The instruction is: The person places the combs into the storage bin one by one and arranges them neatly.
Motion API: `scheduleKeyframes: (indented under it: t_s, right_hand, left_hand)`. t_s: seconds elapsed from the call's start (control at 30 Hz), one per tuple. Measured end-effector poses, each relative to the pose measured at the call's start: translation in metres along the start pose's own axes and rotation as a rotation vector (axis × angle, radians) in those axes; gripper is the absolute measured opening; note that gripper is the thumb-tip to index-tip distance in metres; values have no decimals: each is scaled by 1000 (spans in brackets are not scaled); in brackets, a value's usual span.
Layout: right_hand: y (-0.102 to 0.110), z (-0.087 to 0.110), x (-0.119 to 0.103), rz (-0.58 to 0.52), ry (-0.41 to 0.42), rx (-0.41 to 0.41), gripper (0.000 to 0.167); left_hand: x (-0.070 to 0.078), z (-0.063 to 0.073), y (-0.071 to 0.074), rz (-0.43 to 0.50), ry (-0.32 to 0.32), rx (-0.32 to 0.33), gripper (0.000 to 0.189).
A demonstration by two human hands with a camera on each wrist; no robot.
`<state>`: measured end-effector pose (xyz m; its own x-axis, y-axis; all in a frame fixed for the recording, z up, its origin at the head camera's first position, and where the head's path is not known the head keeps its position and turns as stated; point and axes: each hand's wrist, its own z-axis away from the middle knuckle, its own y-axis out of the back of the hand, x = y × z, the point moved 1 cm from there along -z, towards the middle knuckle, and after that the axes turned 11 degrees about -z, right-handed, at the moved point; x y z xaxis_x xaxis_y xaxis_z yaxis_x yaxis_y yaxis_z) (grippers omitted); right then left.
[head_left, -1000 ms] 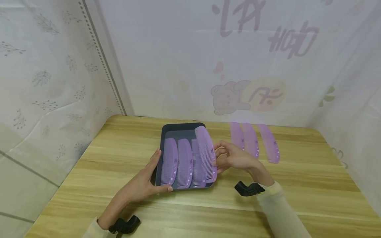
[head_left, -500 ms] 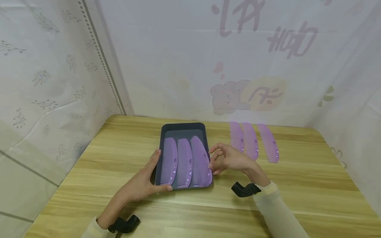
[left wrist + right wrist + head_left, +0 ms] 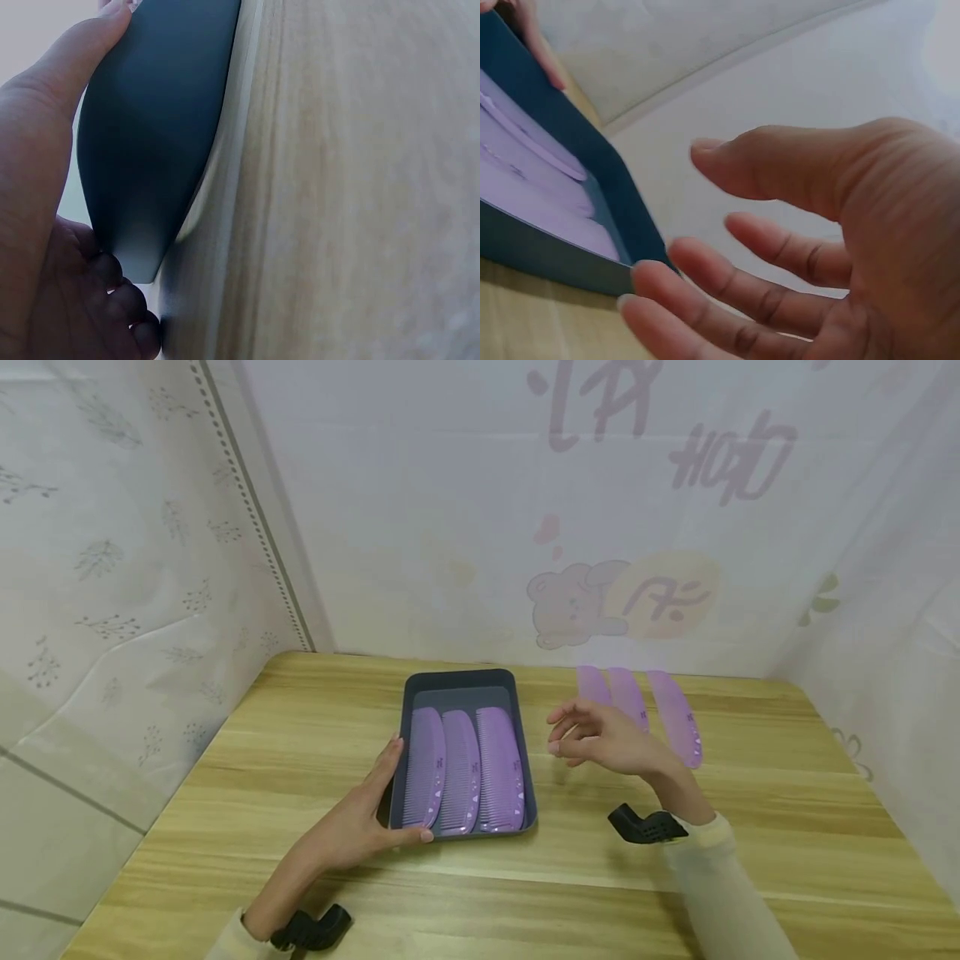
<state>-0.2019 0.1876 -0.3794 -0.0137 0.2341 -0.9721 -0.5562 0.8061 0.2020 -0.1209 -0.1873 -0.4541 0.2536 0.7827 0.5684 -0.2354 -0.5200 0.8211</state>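
Observation:
A dark grey tray [image 3: 459, 680] sits on the wooden table, with purple combs side by side in it: a left comb [image 3: 425, 768], a middle comb [image 3: 461, 772] and a right comb [image 3: 501, 768]. My left hand [image 3: 352, 822] grips the tray at its near left corner, thumb on the near edge and fingers along the left side. Apart from the tray's right side, my right hand [image 3: 600, 737] hovers over the table with loosely bent fingers and nothing in them. The right wrist view shows its thumb [image 3: 765, 161] away from the other fingers.
On the table beyond my right hand lie three more purple combs: one at left [image 3: 592, 683], one in the middle [image 3: 628, 695] and one at right [image 3: 677, 718]. My right hand partly covers the first two. A pale printed cloth [image 3: 420, 527] hangs behind the table.
My right hand has lowered a comb into the tray's right side, over the comb there, and let it go. It has then drawn back to the right. My left hand stays on the tray.

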Motion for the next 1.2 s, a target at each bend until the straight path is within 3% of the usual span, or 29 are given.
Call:
scheduleKeyframes:
  t_s: [0.2, 0.37, 0.7, 1.2]
  right_hand:
    - [19, 10, -10, 105, 121, 118, 50]
    - [36, 17, -12, 166, 166, 245, 63]
    - [61, 30, -12, 129, 149, 357, 83]
    - [92, 41, 1, 196, 62, 501, 96]
  left_hand:
    - [0, 0, 0, 5, 4, -1, 135]
    - [0, 0, 0, 11, 6, -5, 134]
    - [-2, 0, -1, -2, -4, 4, 133]
    - [-2, 0, -2, 8, 7, 1, 133]
